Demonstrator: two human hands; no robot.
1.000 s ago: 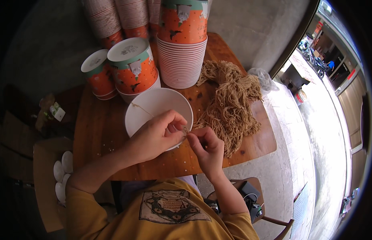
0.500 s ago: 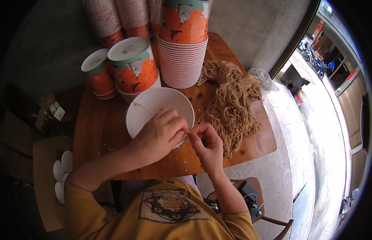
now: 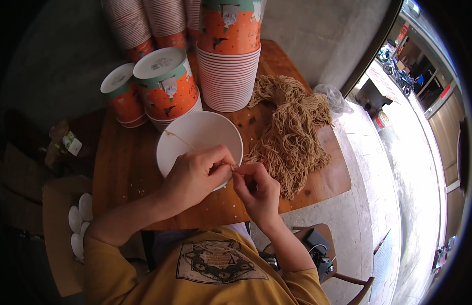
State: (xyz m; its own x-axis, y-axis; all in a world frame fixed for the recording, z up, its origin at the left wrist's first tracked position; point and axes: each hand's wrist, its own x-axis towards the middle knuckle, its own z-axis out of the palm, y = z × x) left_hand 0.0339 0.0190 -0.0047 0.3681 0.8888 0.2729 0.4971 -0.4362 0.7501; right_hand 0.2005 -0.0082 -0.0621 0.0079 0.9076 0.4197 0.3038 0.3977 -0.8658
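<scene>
A white-walled paper bucket (image 3: 195,133) lies in front of me with its open mouth facing up. Tan string (image 3: 179,138) runs from its far left wall down toward my hands. Over the near right rim, my left hand (image 3: 198,170) pinches the string between thumb and fingers. Close against it, fingertips nearly touching, my right hand (image 3: 258,188) pinches the same string. The exact bit between the fingertips is tiny and mostly hidden. To the right lies a thick bundle of tan strings (image 3: 294,132).
Behind the bucket stand a tall nested stack of orange buckets (image 3: 229,76) and two shorter upturned stacks, one nearer (image 3: 167,91) and one farther left (image 3: 125,99). White specks dot the wooden table (image 3: 317,180). A cardboard box (image 3: 55,223) with white round pieces sits at lower left.
Both hands have shifted slightly left and down, still pinching the string. My left fingers have turned, and the knuckles now sit more upright. The bucket stays in place.
</scene>
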